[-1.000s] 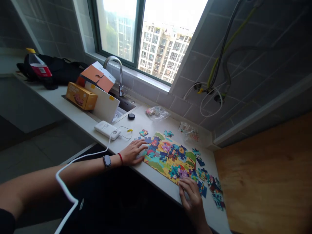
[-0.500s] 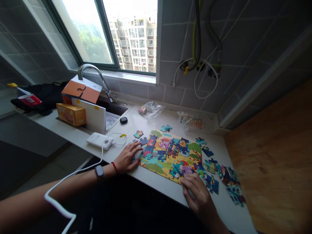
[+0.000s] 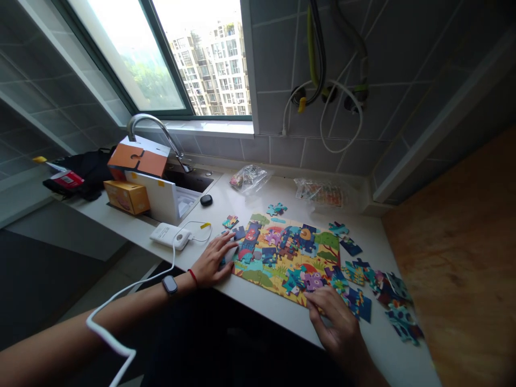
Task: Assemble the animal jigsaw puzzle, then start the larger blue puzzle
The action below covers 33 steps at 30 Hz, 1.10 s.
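Note:
A colourful jigsaw puzzle [image 3: 282, 255] lies partly assembled on the white counter [image 3: 258, 306]. My left hand [image 3: 213, 260] rests flat at the puzzle's left edge, fingers spread and touching the pieces there; a watch and a red band are on that wrist. My right hand [image 3: 336, 320] lies at the puzzle's lower right corner, fingers stretched out on the pieces. Several loose puzzle pieces [image 3: 379, 293] lie scattered to the right of the puzzle, and a few more loose pieces [image 3: 276, 209] lie behind it.
A white power bank [image 3: 169, 235] with a cable sits left of the puzzle. A sink with a tap [image 3: 153, 126], an orange box [image 3: 127, 196] and a white board stand at the left. Two plastic bags [image 3: 320, 192] lie by the wall. A wooden panel [image 3: 463, 258] is at the right.
The view has swung to the right and slightly down. My right hand has slid a little to the right along the puzzle's lower edge. My left hand has stayed at the left edge.

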Available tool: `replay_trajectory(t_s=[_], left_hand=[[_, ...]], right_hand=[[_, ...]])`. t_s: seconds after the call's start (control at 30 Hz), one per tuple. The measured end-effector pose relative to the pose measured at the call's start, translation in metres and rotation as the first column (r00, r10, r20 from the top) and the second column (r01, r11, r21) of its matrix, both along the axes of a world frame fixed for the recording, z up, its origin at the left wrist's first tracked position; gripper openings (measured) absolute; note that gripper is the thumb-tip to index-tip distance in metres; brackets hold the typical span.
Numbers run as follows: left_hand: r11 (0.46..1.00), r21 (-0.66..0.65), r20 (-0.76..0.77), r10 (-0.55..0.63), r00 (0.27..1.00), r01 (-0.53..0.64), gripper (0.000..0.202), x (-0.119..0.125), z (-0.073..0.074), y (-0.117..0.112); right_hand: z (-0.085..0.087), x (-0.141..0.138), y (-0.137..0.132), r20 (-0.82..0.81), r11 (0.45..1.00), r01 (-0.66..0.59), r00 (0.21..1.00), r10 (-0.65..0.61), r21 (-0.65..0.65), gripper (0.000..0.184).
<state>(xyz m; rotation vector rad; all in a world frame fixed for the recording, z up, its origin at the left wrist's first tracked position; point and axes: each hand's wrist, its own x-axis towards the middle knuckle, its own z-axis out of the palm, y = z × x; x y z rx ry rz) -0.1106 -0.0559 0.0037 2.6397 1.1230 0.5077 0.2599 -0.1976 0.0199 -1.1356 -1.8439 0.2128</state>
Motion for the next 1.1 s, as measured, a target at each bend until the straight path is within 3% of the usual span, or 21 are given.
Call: replay_trajectory(t_s=[0.4,0.63,0.83,0.97,1.1], left_hand=[[0.998,0.014,0.04,0.056,0.998,-0.056,0.056,-0.001,0.002,-0.001],[0.951,-0.109,0.294,0.308,0.905,-0.288,0.053,-0.012,-0.01,0.007],[0.955,-0.128,0.391,0.296,0.871,-0.267,0.063,-0.012,-0.01,0.004],[0.963,-0.091,0.41,0.268,0.872,-0.253,0.063,-0.011,-0.005,0.0],[0.956,-0.132,0.274,0.288,0.918,-0.261,0.052,-0.019,0.017,0.002]], right_hand=[[-0.001,0.001,0.003,-0.015,1.0,0.0,1.0,0.0,0.021,0.021],[-0.001,0.0,0.003,-0.017,1.0,0.007,1.0,-0.007,0.03,0.023],[-0.001,0.0,0.003,-0.025,0.998,0.029,0.999,-0.028,0.048,0.02],[0.003,-0.001,0.003,-0.032,0.998,0.035,0.999,-0.033,0.048,0.018],[0.001,0.0,0.002,-0.026,0.997,0.052,0.998,-0.05,0.051,0.018]])
